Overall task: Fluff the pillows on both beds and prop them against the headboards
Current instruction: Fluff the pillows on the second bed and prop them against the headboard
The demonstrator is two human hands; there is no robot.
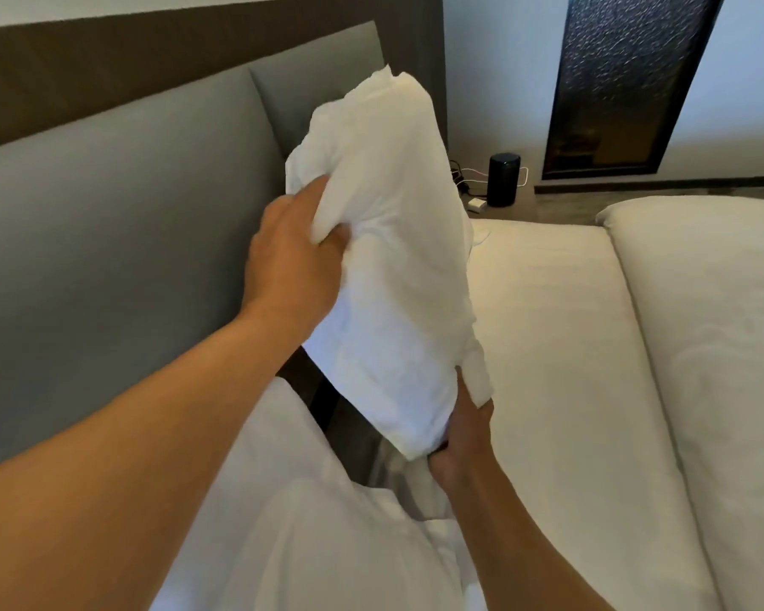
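Observation:
A white pillow (389, 266) is held up in the air, standing on end and tilted, in front of the grey padded headboard (120, 222). My left hand (292, 258) grips its left edge, fingers bunched into the fabric. My right hand (462, 429) clutches its lower corner from underneath. A second white pillow (318, 535) lies flat on the bed below my arms, beside the headboard. The bed's white sheet (556, 346) stretches to the right of the held pillow.
A folded white duvet (715, 328) covers the right side of the bed. Behind the bed, a nightstand (543, 211) carries a black cylindrical speaker (503, 180), cables and a small white charger (476, 205). A dark textured wall panel (627, 81) stands beyond.

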